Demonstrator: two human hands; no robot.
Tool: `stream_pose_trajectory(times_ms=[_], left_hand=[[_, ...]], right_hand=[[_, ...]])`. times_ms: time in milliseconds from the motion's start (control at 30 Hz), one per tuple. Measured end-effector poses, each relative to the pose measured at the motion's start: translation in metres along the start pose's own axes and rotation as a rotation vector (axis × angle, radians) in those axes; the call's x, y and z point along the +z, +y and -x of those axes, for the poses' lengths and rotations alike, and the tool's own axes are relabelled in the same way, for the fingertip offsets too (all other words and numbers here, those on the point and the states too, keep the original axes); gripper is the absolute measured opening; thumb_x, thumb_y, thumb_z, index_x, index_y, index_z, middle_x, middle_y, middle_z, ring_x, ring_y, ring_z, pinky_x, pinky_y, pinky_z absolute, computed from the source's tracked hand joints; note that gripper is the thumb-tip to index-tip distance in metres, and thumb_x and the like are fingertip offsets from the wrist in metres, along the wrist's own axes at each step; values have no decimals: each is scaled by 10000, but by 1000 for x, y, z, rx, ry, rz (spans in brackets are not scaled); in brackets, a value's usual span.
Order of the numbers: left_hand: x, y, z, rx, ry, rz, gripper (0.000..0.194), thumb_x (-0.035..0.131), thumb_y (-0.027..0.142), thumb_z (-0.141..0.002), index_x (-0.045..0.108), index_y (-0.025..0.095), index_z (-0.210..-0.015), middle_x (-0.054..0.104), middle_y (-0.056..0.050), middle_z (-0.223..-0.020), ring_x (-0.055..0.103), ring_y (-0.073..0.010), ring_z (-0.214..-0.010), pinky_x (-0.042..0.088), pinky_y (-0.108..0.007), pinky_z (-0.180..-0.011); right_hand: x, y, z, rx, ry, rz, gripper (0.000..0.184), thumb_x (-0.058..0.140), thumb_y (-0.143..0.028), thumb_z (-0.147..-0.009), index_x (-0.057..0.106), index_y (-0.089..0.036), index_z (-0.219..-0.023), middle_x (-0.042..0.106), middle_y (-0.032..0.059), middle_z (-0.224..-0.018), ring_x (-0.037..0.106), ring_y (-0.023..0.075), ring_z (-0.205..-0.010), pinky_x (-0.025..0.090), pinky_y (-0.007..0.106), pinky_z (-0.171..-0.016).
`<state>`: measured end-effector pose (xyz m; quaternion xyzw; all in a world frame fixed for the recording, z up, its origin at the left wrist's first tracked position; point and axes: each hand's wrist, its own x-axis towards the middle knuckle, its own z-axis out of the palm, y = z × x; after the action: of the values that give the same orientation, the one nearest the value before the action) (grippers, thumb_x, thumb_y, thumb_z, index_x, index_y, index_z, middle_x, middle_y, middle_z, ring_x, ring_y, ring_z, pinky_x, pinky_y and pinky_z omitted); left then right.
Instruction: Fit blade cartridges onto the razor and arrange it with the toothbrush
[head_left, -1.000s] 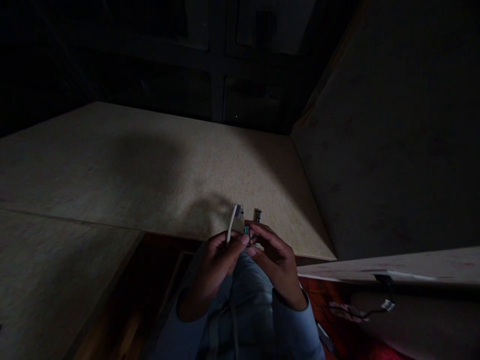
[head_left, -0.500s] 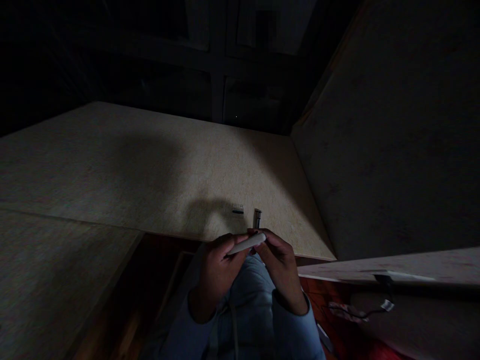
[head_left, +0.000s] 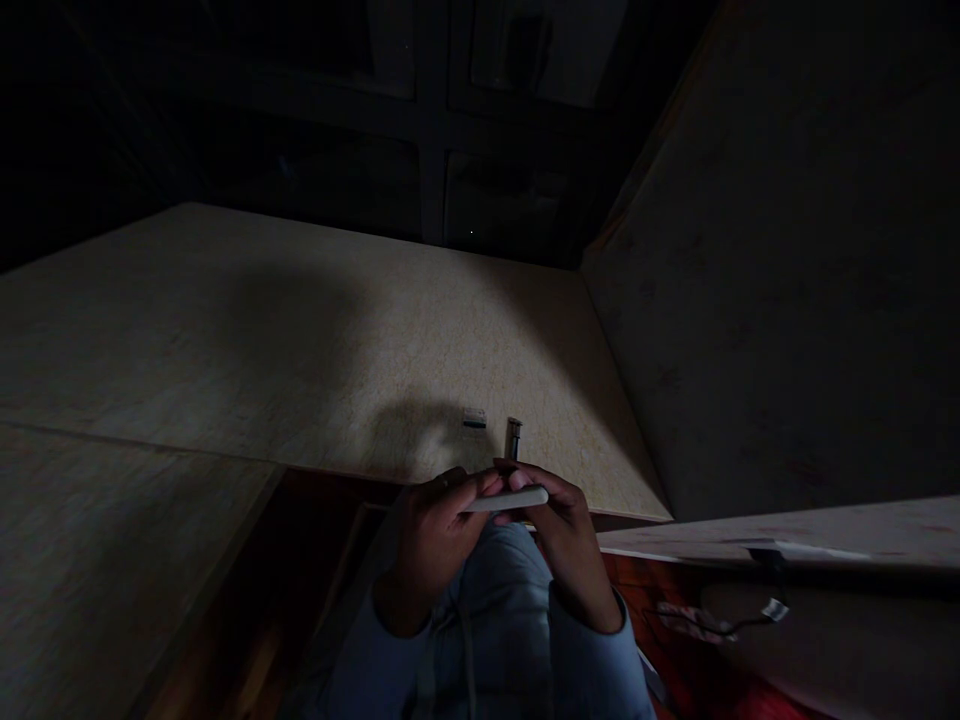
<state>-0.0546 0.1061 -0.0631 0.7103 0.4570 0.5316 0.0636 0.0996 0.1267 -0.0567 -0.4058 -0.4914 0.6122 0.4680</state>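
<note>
Tabletop (head_left: 420, 330): cream, finely veined like stone, flat, straight-edged, with soft shadows across it. Upright panel (head_left: 787, 300): right side, flat, dim, faintly mottled; material cannot be told. Lower slab (head_left: 90, 560): left foreground, same pale mottling, meeting the tabletop at a straight seam. Cable (head_left: 720, 632): dark, thin, curved, with a pale tag, at lower right. Pale bar (head_left: 510, 498): slim, smooth, round-ended, between the two hands over the near table edge, lying nearly level. Metallic piece (head_left: 514, 432): narrow, dark-shafted, with a wider top, on the tabletop just beyond the fingers. Clear piece (head_left: 474, 418): small, rectangular, dark strip along its near side, lying left of it.

Left hand (head_left: 442, 515): fingers curled, gripping the bar, wrist bent inward. Right hand (head_left: 559, 510): fingers bent towards the left's, at the bar's rounded end; its grip cannot be told.
</note>
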Motion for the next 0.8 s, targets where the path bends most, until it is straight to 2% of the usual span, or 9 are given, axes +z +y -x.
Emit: stream_pose_trajectory(times_ms=[167,333,500,633,733,800], left_hand=[[1,-5,0,12,-12,-31,99,621,122,-928,718,142,-929,736,-36,-780,711,-124,-680,554,-175,-658],[3,-7,0,9,-17,17,97,620,130,-935,717,133,-943,750,-47,-809,724,-127,-711,567,-179,-698],[6,-8,1,-49,-24,98,106,640,99,-907,723,129,-965,769,-58,-891,738,-123,-784,564,-164,-761],[8,-3,-2,-241,-33,221,172,653,108,-884,730,155,-1031,773,-34,-958,733,-111,-842,541,-145,-797],[8,-1,-7,-480,-68,345,168,654,246,-906,718,163,-1036,757,-19,-887,706,-115,-791,530,-162,-730],[8,-2,-9,-616,-92,398,247,634,356,-917,700,153,-1040,731,-27,-862,678,-127,-777,516,-186,-707]], right_hand=[[-4,-1,-1,43,-27,5,284,773,-444,-822,803,-294,-1061,766,44,-935,702,145,-751,593,235,-688],[-8,1,-1,-2,3,50,278,742,-471,-851,804,-302,-1062,766,37,-1033,708,162,-956,546,237,-870],[-8,1,-4,18,-32,-76,307,806,-451,-785,802,-303,-1054,762,29,-1004,706,158,-923,545,234,-836],[-7,0,-7,18,1,-134,311,848,-345,-745,789,-277,-1043,747,24,-928,688,133,-849,539,218,-790],[-9,1,-8,5,83,-142,347,873,-297,-708,771,-259,-1038,729,23,-905,674,127,-829,535,216,-769],[-11,1,-9,-9,137,-138,388,891,-279,-676,763,-247,-1040,710,19,-888,661,122,-819,532,213,-754]])
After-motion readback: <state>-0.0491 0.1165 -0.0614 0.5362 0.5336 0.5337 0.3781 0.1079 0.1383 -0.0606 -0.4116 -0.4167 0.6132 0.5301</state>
